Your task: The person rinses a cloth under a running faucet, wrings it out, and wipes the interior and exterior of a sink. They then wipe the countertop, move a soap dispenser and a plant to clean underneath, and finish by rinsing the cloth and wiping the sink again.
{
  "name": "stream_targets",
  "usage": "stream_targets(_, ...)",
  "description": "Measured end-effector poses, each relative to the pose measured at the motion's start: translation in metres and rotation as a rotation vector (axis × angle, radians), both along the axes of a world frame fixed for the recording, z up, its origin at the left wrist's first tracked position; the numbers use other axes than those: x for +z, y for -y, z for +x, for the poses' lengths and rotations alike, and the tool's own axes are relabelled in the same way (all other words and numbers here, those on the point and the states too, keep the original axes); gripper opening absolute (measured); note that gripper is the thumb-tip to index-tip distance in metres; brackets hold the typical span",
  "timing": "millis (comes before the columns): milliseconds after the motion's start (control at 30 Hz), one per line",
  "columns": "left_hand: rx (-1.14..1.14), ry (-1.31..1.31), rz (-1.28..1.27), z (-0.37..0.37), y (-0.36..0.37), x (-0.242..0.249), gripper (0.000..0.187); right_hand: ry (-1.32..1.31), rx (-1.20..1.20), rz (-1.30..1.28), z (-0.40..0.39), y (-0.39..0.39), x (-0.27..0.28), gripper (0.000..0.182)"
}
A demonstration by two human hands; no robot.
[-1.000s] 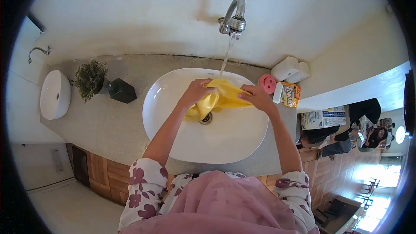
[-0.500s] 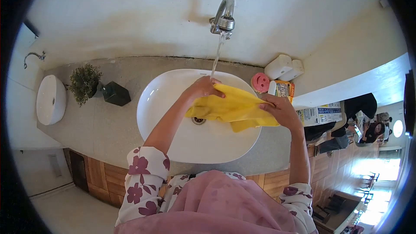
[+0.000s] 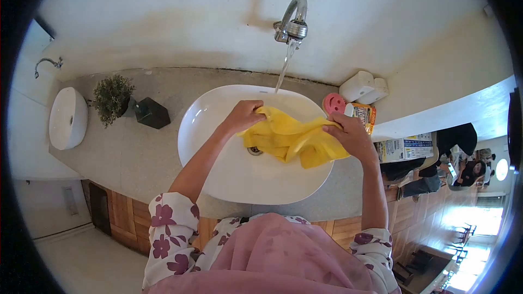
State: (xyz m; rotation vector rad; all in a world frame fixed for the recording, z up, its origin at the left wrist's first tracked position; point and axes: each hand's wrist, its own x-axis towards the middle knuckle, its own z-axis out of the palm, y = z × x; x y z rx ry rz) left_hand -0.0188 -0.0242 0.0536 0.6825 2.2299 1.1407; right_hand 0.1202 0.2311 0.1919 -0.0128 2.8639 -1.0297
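Note:
A wet-looking yellow cloth [image 3: 294,140] hangs over the white oval basin [image 3: 218,179], held at both ends. My left hand [image 3: 245,115] pinches its upper left corner, fingers closed. At the right end, my right hand [image 3: 350,133] grips the cloth between thumb and fingers. The cloth sags in folds between my hands and partly covers the metal drain [image 3: 254,151]. Water [image 3: 284,68] runs from the chrome tap [image 3: 295,22] into the back of the basin, behind the cloth.
Right of the basin are a pink smiley sponge [image 3: 334,103], white containers [image 3: 358,86] and an orange-yellow packet [image 3: 365,115]. Left stand a dark green box [image 3: 152,113], a potted plant [image 3: 112,99] and another basin [image 3: 69,118]. People are at the far right [image 3: 472,172].
My left hand has moved away from the water stream, slightly left and down. The cloth between my hands has gone from fairly taut to sagging and more crumpled.

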Motion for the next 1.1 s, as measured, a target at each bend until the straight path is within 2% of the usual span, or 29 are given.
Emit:
stream_targets(167,0.191,0.040,0.225,0.013,-0.013,0.015,0.024,-0.025,0.001,0.008,-0.018,0.005,-0.029,0.025)
stream_targets(233,0.251,0.070,0.281,0.016,-0.013,0.021,0.021,-0.013,0.015,-0.112,-0.026,0.003,-0.042,0.025)
stream_targets(267,0.298,0.279,0.287,0.017,-0.012,0.025,0.024,-0.015,0.015,-0.112,-0.030,0.004,-0.045,0.025)
stream_targets(300,0.344,0.490,0.290,0.017,-0.011,0.027,0.027,0.092,-0.040,-0.241,-0.033,0.006,-0.047,0.026)
stream_targets(333,0.342,0.489,0.288,0.016,-0.009,0.022,0.027,0.201,-0.096,-0.369,-0.036,0.008,-0.050,0.026)
stream_targets(367,0.400,0.572,0.342,0.013,-0.005,0.013,0.029,0.199,-0.098,-0.370,-0.038,0.009,-0.055,0.026)
stream_targets(433,0.457,0.655,0.395,0.013,0.001,0.008,0.031,0.216,-0.228,-0.605,-0.042,0.009,-0.067,0.027)
stream_targets(467,0.521,0.784,0.491,0.014,0.004,0.005,0.032,0.215,-0.228,-0.606,-0.043,0.007,-0.074,0.027)
stream_targets(500,0.587,0.916,0.585,0.013,0.006,0.004,0.033,0.255,-0.277,-0.718,-0.047,0.005,-0.080,0.028)
stream_targets(600,0.558,1.060,0.724,0.010,0.018,0.000,0.035,0.308,-0.347,-0.915,-0.058,-0.001,-0.103,0.029)
stream_targets(733,0.593,1.077,0.724,0.008,0.027,0.002,0.037,0.374,-0.387,-1.103,-0.068,-0.012,-0.115,0.030)
stream_targets(933,0.584,1.017,0.802,0.012,0.029,0.009,0.041,0.458,-0.350,-1.213,-0.078,-0.016,-0.120,0.030)
stream_targets(1067,0.572,1.019,0.827,0.021,0.039,0.022,0.041,0.483,-0.384,-1.186,-0.086,0.004,-0.117,0.026)
stream_targets(1100,0.568,0.993,0.843,0.024,0.042,0.027,0.041,0.516,-0.318,-1.225,-0.090,0.008,-0.121,0.026)
